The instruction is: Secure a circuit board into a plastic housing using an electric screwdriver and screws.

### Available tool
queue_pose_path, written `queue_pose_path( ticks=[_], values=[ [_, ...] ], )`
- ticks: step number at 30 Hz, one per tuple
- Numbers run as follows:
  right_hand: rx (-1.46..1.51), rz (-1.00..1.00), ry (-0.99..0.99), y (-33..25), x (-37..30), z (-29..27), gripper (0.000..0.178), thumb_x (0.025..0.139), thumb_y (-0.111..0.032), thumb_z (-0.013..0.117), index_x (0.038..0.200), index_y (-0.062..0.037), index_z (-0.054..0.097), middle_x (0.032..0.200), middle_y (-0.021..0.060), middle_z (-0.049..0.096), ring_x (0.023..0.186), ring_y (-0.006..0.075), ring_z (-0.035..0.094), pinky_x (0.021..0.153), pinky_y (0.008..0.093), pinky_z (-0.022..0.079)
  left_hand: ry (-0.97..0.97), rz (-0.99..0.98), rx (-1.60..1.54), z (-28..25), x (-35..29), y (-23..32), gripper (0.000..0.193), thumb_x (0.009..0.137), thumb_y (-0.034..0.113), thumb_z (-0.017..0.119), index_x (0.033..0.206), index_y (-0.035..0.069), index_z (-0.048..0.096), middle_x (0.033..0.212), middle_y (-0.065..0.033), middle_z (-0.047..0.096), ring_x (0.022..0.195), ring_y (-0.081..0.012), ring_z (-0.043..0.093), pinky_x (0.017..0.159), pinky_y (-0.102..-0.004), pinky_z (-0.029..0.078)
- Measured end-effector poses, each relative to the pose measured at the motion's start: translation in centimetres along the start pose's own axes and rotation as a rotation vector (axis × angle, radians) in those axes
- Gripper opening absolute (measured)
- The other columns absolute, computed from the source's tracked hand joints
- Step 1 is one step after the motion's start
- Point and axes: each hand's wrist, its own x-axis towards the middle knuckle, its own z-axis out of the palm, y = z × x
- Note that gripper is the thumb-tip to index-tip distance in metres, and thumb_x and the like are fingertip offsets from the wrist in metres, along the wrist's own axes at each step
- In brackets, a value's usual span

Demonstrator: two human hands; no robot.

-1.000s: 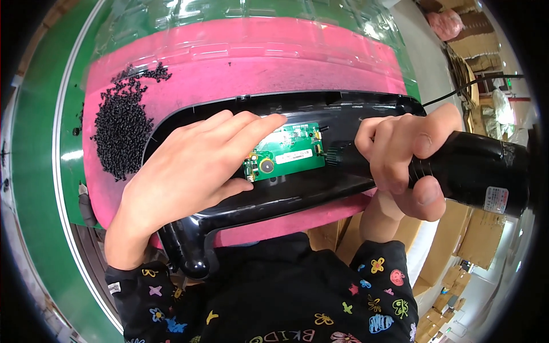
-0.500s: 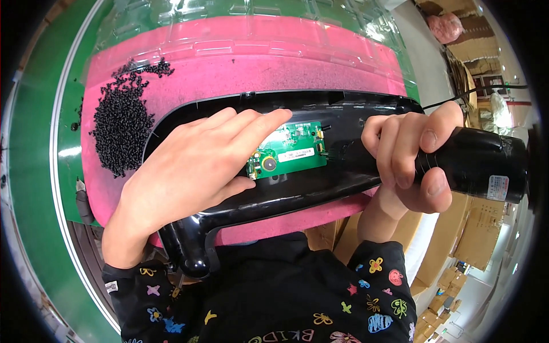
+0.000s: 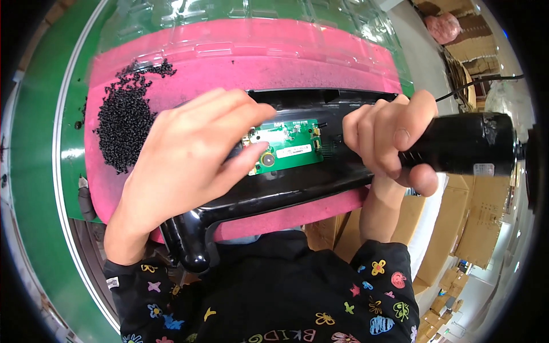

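A green circuit board [image 3: 294, 150] with a white label and a round component lies inside a long black plastic housing [image 3: 297, 186]. My left hand [image 3: 197, 151] reaches over the board's left end. Its thumb and index finger are apart, the thumb beside the round component; whether they touch the board I cannot tell. My right hand [image 3: 389, 140] is wrapped around a black cylindrical electric screwdriver [image 3: 466, 143] above the housing's right part. The tool's tip is hidden by the hand.
A heap of small black screws [image 3: 123, 128] lies on the pink mat [image 3: 200, 74] to the left. Clear plastic trays [image 3: 229, 28] stand at the back. A black cord [image 3: 480, 79] runs off at the far right. Cardboard boxes [image 3: 486, 220] are at right, below table level.
My right hand and the screwdriver have shifted left and slightly up, nearer the board. My left thumb has risen along the board's left end toward the round component.
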Motion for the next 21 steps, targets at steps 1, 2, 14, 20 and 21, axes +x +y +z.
queue_pose_path(
  ticks=[1,2,14,20,21],
  values=[
    [-0.004,-0.006,0.001,0.0,0.0,0.1,0.039,0.082,-0.021,0.074,0.105,-0.0028,0.048,0.061,-0.0021,0.048,0.047,0.0077,0.042,0.053,0.0274,0.034,0.026,-0.012,0.032,-0.4,0.2,0.0,0.031,0.075,0.003,0.07,0.105,0.001,0.065,0.092,-0.0117,0.065,0.087,-0.0303,0.065,0.079,-0.0366,0.051],
    [-0.018,-0.003,0.038,0.1,0.0,0.5,0.039,0.082,-0.021,0.075,0.105,-0.0028,0.049,0.061,-0.0023,0.048,0.047,0.0077,0.042,0.053,0.0273,0.034,0.08,-0.003,0.079,-0.5,0.3,-0.2,0.029,0.076,0.003,0.069,0.105,0.001,0.065,0.092,-0.0118,0.065,0.088,-0.0302,0.064,0.083,-0.0374,0.049],
    [0.29,0.054,0.661,-0.8,0.1,0.7,0.029,0.1,-0.03,0.053,0.11,-0.0029,0.048,0.067,-0.0041,0.04,0.057,0.0066,0.04,0.06,0.0246,0.037,-0.078,-0.11,0.257,-1.0,-0.2,-2.7,0.018,0.083,0.011,0.066,0.097,0.0,0.062,0.085,-0.0165,0.058,0.085,-0.0372,0.058,0.075,-0.0438,0.047],
    [0.233,0.014,1.231,-2.1,-2.3,-2.5,0.022,0.089,-0.009,0.065,0.104,-0.001,0.051,0.102,0.0109,0.052,0.102,0.0239,0.054,0.105,0.0614,0.041,-0.243,-0.112,0.128,-0.2,0.2,-3.1,0.02,0.086,0.015,0.064,0.094,-0.003,0.063,0.087,-0.02,0.063,0.086,-0.0407,0.061,0.077,-0.0463,0.049],
    [0.2,0.036,1.246,-2.8,-2.7,-1.2,0.026,0.088,-0.009,0.065,0.107,-0.0006,0.05,0.11,0.0134,0.049,0.11,0.027,0.051,0.105,0.0645,0.039,-0.267,-0.112,0.121,-0.1,0.2,-3.2,0.02,0.087,0.015,0.064,0.096,-0.003,0.063,0.089,-0.0212,0.063,0.088,-0.0414,0.061,0.077,-0.0464,0.049]
  ],
)
